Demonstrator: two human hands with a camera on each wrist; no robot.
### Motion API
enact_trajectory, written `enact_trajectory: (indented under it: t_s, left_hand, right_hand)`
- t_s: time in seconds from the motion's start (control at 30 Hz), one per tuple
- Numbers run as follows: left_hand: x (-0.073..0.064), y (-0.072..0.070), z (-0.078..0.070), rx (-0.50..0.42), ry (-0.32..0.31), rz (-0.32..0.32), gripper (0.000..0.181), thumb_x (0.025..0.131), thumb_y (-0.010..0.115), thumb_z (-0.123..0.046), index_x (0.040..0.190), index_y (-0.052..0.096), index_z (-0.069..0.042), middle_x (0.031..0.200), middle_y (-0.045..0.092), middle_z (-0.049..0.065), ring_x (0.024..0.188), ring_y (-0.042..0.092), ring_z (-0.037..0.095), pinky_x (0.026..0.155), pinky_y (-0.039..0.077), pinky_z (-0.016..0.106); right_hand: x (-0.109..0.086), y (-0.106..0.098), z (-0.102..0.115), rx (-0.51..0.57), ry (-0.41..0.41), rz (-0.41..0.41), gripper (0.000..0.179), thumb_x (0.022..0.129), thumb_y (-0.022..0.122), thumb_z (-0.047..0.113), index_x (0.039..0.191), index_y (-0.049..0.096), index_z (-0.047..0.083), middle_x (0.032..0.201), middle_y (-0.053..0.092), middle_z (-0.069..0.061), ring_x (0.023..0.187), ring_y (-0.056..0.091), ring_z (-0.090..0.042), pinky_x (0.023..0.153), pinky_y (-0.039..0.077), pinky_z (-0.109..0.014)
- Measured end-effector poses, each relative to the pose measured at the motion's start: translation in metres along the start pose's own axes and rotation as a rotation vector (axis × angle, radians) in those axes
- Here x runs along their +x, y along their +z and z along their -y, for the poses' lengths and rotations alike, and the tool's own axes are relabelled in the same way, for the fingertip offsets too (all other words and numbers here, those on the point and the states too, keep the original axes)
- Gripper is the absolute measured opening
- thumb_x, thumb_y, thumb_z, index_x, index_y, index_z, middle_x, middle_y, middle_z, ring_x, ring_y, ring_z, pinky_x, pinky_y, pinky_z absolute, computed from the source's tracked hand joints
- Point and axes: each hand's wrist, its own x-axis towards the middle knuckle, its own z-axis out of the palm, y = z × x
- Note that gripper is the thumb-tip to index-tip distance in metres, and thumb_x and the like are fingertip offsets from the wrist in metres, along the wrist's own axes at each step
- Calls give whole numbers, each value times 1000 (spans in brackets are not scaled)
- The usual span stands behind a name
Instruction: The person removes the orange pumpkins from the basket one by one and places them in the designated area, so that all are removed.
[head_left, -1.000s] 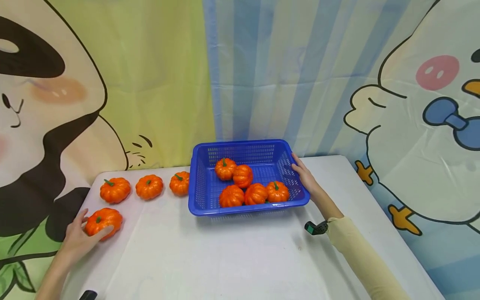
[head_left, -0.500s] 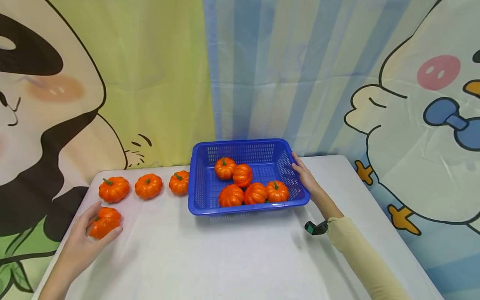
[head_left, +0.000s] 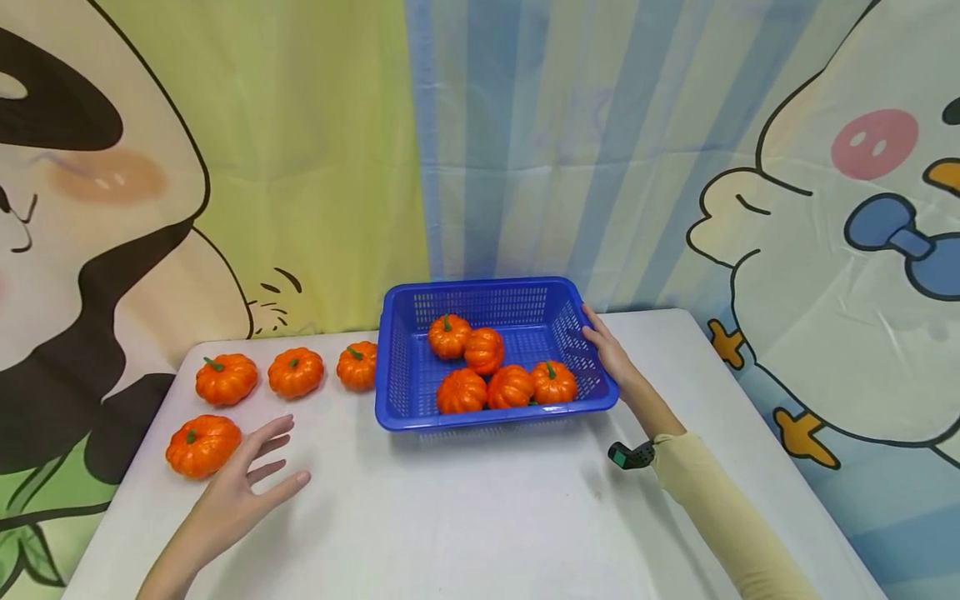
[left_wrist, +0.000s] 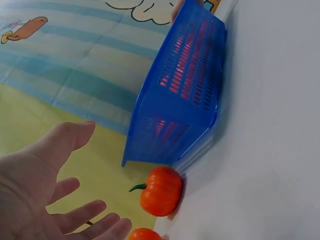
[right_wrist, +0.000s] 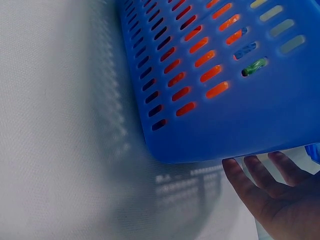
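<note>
My left hand (head_left: 236,496) hovers over the table with fingers spread and nothing in them. Just left of it lies a small orange pumpkin (head_left: 203,447) with a green stem. The left wrist view shows the same hand (left_wrist: 45,195), palm visible, near another pumpkin (left_wrist: 161,191) beside the basket. A blue plastic basket (head_left: 495,421) with slotted walls stands at the table's back and holds several pumpkins (head_left: 512,387). My right hand (head_left: 615,354) rests against the basket's right side. In the right wrist view, its extended fingers (right_wrist: 250,187) touch the basket wall.
A row of pumpkins (head_left: 296,372) runs left of the basket on the white table (head_left: 480,517). A cartoon-printed curtain (head_left: 495,150) hangs right behind. A black wrist device (head_left: 632,456) is on the right forearm.
My left hand has let go of the front left pumpkin and moved right, away from it. That pumpkin stays on the table. The right hand and basket keep their places.
</note>
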Motion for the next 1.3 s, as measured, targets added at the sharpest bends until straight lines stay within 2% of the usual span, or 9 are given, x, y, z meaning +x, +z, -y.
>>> enact_trajectory:
  t_s: [0.1,0.27,0.43,0.57,0.77,0.93,1.03,1.13,1.3]
  left_hand:
    - [2,7,-3,-14,-14,33,78,86,73,-35,149,32,-12,147,42,17,127,49,36,91,55,40]
    - [4,21,-13,-62,-18,91,76,85,72,-41,147,35,-18,147,45,12,128,50,33,93,55,39]
    - [6,37,-27,-139,68,162,70,83,74,-40,143,41,-23,146,48,8,127,53,32,92,56,34]
    - [12,50,-35,-220,137,229,66,84,74,-37,141,44,-22,143,51,6,126,54,30,93,55,30]
    - [29,64,-60,-248,296,341,56,88,71,-34,138,49,-20,135,57,1,116,59,12,91,55,23]
    - [64,69,-94,-191,382,462,47,92,67,-32,135,54,-18,133,59,6,116,61,24,90,55,23]
    - [95,75,-109,-169,366,532,42,94,64,-30,132,57,-15,132,61,11,114,62,27,88,56,24]
    - [128,84,-117,-114,343,558,39,95,63,-26,131,59,-10,128,63,14,110,64,28,86,56,28]
    - [165,99,-127,91,310,584,44,93,65,-26,133,58,-10,127,61,16,107,61,31,85,55,36]
  right_hand:
    - [0,0,0,-2,2,0,55,106,27,33,156,5,31,166,-2,-4,152,3,-34,123,3,-55]
    - [2,0,-1,17,8,4,55,106,28,32,157,5,31,166,-3,-4,152,5,-34,123,5,-54]
    - [2,1,-2,8,9,8,55,106,27,32,157,5,30,166,-4,-4,153,3,-33,124,4,-54]
    - [1,1,-2,-11,8,4,55,106,27,33,157,5,31,166,-4,-4,153,1,-33,123,2,-54]
    - [2,-1,-2,-17,9,-5,55,106,27,34,157,6,31,166,-4,-3,153,1,-32,123,1,-54]
    - [2,-1,-2,-10,8,1,55,106,27,34,157,5,31,166,-4,-4,153,3,-33,124,3,-54]
    - [1,-2,-2,-5,8,-3,55,106,27,34,157,5,31,166,-4,-3,153,3,-33,124,3,-54]
    - [1,-2,-2,6,5,0,55,106,27,32,157,5,30,166,-4,-3,153,3,-33,124,3,-53]
    - [0,1,1,-3,21,6,55,106,27,34,156,4,33,166,-4,-3,152,4,-34,123,5,-55]
